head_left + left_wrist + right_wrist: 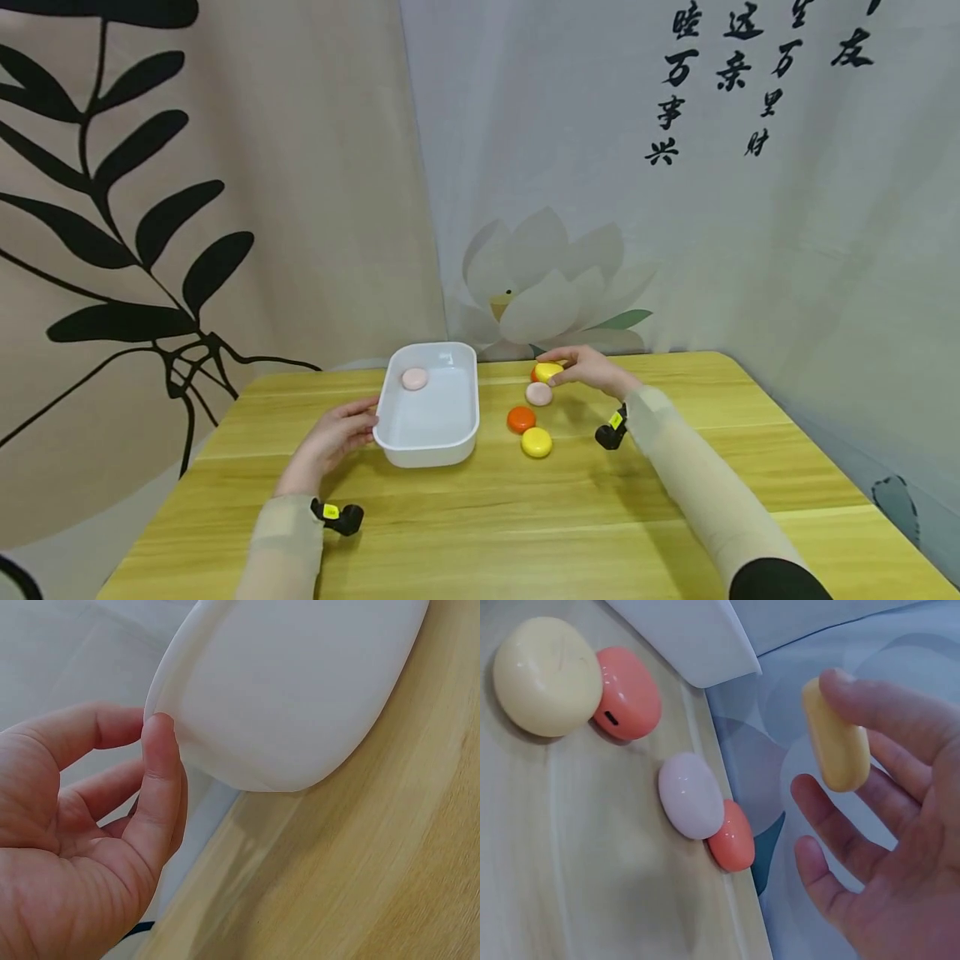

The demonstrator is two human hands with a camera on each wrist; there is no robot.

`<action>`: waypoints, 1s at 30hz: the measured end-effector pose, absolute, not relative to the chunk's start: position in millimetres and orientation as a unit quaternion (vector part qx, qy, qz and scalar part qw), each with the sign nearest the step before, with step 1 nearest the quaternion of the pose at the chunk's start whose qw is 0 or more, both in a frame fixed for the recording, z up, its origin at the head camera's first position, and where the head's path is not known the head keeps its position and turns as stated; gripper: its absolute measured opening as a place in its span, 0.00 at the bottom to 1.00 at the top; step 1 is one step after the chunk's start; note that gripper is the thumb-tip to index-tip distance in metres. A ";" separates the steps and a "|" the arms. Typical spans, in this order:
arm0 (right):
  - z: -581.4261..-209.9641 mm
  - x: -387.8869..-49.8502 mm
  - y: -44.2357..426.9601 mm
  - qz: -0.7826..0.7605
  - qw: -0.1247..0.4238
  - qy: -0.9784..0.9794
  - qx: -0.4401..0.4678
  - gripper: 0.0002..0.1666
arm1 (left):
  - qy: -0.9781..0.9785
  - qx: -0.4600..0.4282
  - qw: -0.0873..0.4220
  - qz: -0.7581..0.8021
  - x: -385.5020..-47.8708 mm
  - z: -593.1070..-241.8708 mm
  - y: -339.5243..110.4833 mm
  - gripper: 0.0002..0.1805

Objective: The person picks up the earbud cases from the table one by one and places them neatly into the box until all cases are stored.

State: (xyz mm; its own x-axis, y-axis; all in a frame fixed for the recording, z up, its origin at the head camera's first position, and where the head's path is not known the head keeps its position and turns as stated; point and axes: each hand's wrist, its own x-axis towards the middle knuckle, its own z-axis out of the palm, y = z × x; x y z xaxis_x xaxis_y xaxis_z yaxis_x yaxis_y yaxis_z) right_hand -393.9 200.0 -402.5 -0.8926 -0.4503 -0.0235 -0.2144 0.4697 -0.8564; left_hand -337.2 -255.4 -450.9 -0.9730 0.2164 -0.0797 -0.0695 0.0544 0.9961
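Note:
A white rectangular tray (431, 456) stands on the table, with a pale pink pebble-shaped piece (415, 379) inside it near the far left. My left hand (339, 437) holds the tray's left side; in the left wrist view thumb and fingers pinch its rim (155, 694). To the tray's right, my right hand (592, 372) pinches a smooth yellow pebble-shaped piece (836, 746) between thumb and fingers, above the table. Close below it lie an orange piece (735, 836) and a pale pink one (691, 796). Nearer me are another orange piece (630, 694), with a dark slot, and another yellow one (547, 675).
The wooden table (465, 533) ends at a hanging cloth (337, 167) printed with leaves, a lotus and writing. A small black camera (341, 518) sits on the left wrist, another camera (612, 429) on the right.

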 end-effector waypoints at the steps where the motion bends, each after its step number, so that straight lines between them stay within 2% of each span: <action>1: -401.6 -395.3 199.2 -0.478 0.124 0.848 -0.195 0.30 | 0.719 0.054 0.104 0.685 -337.0 -450.5 -255.6 0.30; 30: -366.0 -410.4 165.3 -0.472 0.120 0.843 -0.229 0.28 | 0.713 0.065 0.105 0.690 -335.4 -448.6 -253.7 0.31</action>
